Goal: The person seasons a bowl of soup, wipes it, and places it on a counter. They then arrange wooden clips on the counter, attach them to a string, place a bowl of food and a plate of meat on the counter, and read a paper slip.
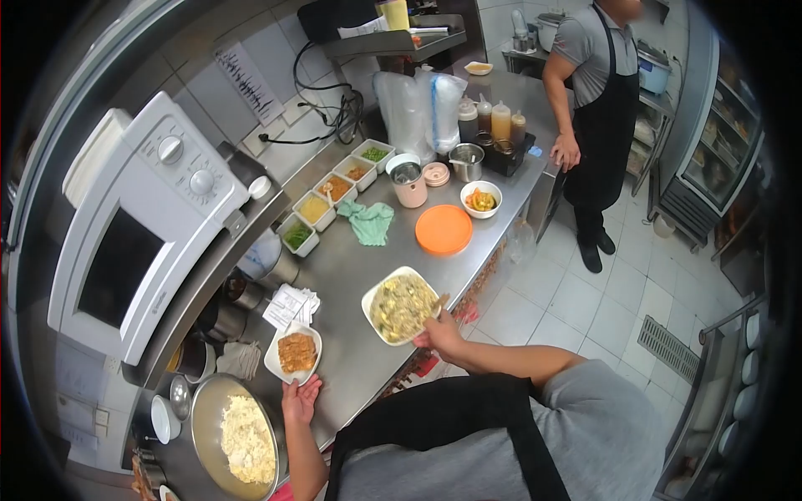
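My left hand [301,399] holds the near edge of a small white bowl [272,365] with browned food [297,352] in it, over the steel counter. Farther right, my right hand [440,334] is closed on the rim of a squarish white bowl [368,298] filled with fried rice [401,307]; a brown utensil tip [444,301] shows by its fingers. White paper slips [291,306] lie just beyond the small bowl. Below and left of my left hand sits a large metal bowl [203,417] with pale yellow rice [248,438].
Along the wall stand garnish containers [316,210], beside a green cloth [368,223]. An orange lid [444,230], a pink cup [410,190] and a white bowl of vegetables [482,199] are farther along. A person in a black apron [606,125] stands past the counter. A microwave [142,242] is on the left shelf.
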`<control>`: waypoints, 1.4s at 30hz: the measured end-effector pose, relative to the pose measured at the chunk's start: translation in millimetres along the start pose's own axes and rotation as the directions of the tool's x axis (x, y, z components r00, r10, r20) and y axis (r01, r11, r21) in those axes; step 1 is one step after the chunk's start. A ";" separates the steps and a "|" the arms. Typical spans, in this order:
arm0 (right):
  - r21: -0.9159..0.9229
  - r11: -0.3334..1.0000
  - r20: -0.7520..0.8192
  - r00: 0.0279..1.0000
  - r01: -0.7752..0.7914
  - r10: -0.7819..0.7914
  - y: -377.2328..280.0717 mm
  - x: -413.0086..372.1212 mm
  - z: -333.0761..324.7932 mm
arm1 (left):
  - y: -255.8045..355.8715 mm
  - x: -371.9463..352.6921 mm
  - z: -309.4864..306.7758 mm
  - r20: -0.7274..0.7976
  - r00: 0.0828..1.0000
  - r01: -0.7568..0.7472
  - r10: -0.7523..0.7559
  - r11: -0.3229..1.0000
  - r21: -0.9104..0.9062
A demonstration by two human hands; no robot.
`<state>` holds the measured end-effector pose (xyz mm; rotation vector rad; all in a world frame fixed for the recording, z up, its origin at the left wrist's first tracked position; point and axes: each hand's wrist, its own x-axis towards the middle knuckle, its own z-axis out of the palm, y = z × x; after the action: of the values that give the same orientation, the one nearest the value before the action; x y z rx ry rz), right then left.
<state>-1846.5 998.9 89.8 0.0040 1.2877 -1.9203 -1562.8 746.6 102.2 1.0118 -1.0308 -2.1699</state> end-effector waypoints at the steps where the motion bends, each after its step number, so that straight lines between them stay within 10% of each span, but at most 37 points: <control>1: -0.023 0.999 0.018 1.000 -0.023 0.024 -7.9 -7.5 -13.6 | 0.7 1.4 0.7 -0.008 1.000 0.019 -0.019 1.000 -0.009; 10: -0.125 0.986 0.153 0.980 -0.111 0.130 -94.7 -45.6 -157.5 | -39.8 -18.2 70.5 -0.160 0.981 -0.114 0.107 0.993 -0.035; 25: -0.111 0.994 0.042 0.999 -0.012 0.017 -322.3 1.5 -380.5 | -140.2 -72.7 384.5 0.183 0.983 0.012 0.005 0.996 -0.090; 42: 0.015 0.981 -0.028 0.981 0.192 -0.192 -500.3 230.1 -410.6 | -119.4 38.3 575.8 0.368 0.924 0.047 -0.100 0.987 0.151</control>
<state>-2476.9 1254.8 184.6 -0.0891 1.3292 -2.1012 -2063.7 1026.1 237.0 0.7141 -1.3538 -2.4419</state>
